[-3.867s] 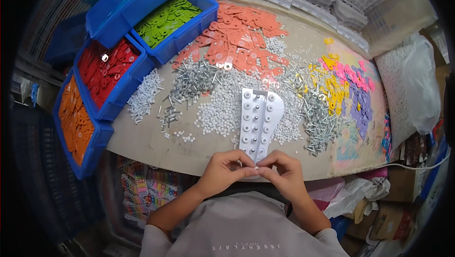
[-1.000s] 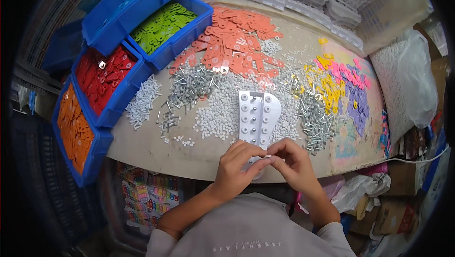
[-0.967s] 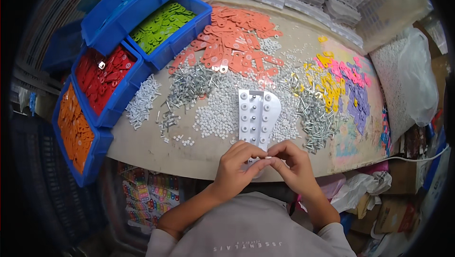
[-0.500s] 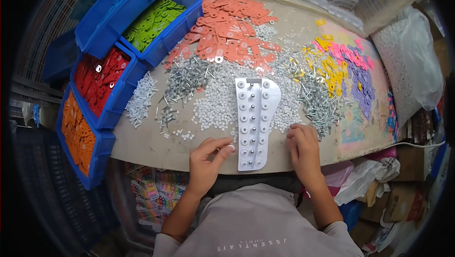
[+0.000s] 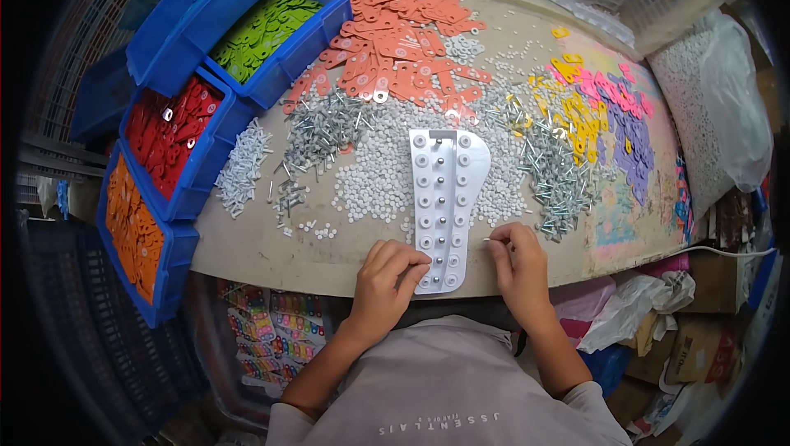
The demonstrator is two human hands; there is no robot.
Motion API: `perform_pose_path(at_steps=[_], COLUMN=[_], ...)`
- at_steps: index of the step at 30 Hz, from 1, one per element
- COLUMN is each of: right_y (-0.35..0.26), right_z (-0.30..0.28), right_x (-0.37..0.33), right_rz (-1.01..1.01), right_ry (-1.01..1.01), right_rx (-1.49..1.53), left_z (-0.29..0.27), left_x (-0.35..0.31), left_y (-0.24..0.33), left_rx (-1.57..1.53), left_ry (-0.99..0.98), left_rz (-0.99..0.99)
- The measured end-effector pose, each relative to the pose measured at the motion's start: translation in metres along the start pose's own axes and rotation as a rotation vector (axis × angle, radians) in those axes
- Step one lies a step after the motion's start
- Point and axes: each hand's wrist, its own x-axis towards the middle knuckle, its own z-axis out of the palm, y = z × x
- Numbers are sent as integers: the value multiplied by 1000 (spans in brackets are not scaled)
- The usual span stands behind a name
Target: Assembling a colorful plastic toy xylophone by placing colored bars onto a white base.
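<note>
A white plastic holder (image 5: 439, 216), broad and flat, lies near the table's front edge. White round caps with holes run down both its sides, and a row of shiny metal tips stands along the middle groove. My left hand (image 5: 383, 281) reaches to its lower left edge, thumb and forefinger closed at a cap there; what they pinch is hidden. To the right of the holder, apart from it, my right hand (image 5: 521, 271) pinches a small thin pale piece (image 5: 488, 239), too small to name surely. Loose white caps (image 5: 370, 183) lie spread around the holder.
Piles of metal screws (image 5: 555, 191) and coral tabs (image 5: 399, 43) cover the table's middle and back. Yellow (image 5: 580, 121), pink and purple pieces (image 5: 627, 150) lie right. Blue bins (image 5: 183, 244) hold orange, red and green tabs. White pegs (image 5: 244, 168) lie beside them.
My left hand has moved right, from beside the holder onto its lower left edge; the white cap at its fingertips no longer shows. My right hand has dipped slightly, and a thin piece now shows.
</note>
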Motion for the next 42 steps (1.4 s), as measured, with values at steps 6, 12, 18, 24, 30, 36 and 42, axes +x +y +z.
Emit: perform_pose_path(at_steps=[6,12,18,24,30,36,42], right_y=[-13,-17,-15,1,3,19,24], right_z=[-1,12,19,31,21,-3,-16], right_x=[-3,-3,-2,-15,-4,54,152], right_rz=[80,-64,-160,-399,-565,-222,-310], right_ry=[-74,-162,-122,21,13,121,-6], right_rx=[197,125,55,-182,-198,-84,-168], left_z=[0,1,4,3,-4,-11,-10], left_x=[3,7,1,-1,9,19,22], left_y=[2,3,-11,-13,-18,-34,-32], left_rx=[5,40,250,358,152,280,281], left_ry=[4,-2,77,109,157,331,313], left_rz=[1,23,281,392,315,161,181])
